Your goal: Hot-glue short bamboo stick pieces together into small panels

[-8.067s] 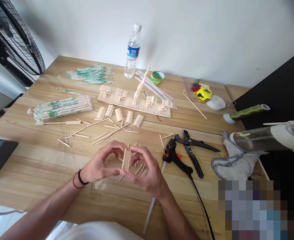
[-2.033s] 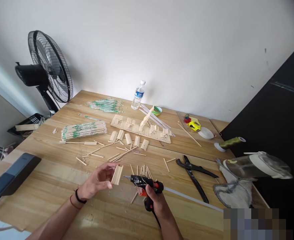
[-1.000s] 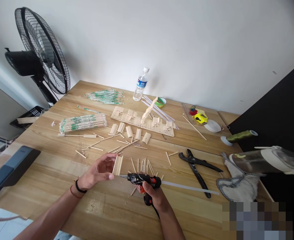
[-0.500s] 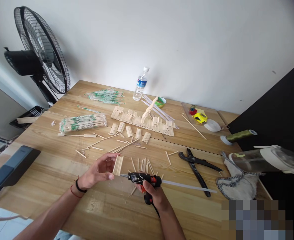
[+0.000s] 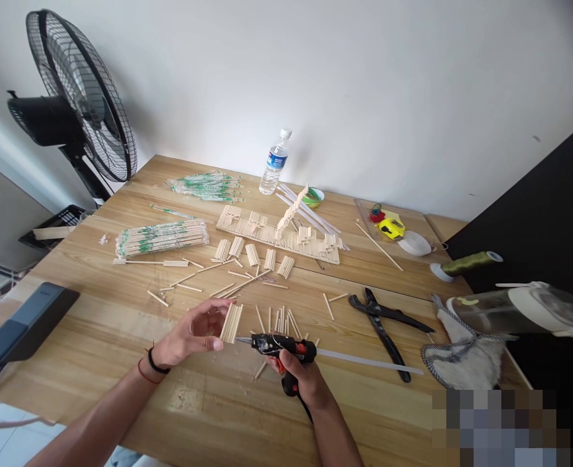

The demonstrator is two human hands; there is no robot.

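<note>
Stick panel [image 5: 231, 323] lies between the hands: left [image 5: 189, 336] pinching it, right [image 5: 303, 378] gripping glue gun [image 5: 271, 344].

A: Pose on both hands?
B: Left hand [image 5: 191, 337] in a loose pinch: index finger reaching right along the top, other fingers curled behind, thumb [image 5: 211, 343] nearly straight below, also pointing right.
A: Left arm?
B: Left forearm [image 5: 98, 412] runs diagonally up from lower left. Wrist about straight.
A: Right?
B: Right hand [image 5: 300, 379] wrapped in a pistol-style grip, thumb up-left on the near side, fingers mostly hidden.
A: Right arm?
B: Right forearm [image 5: 337, 431] enters from the bottom edge, leaning left. Hands apart, left one slightly higher in view.
</note>
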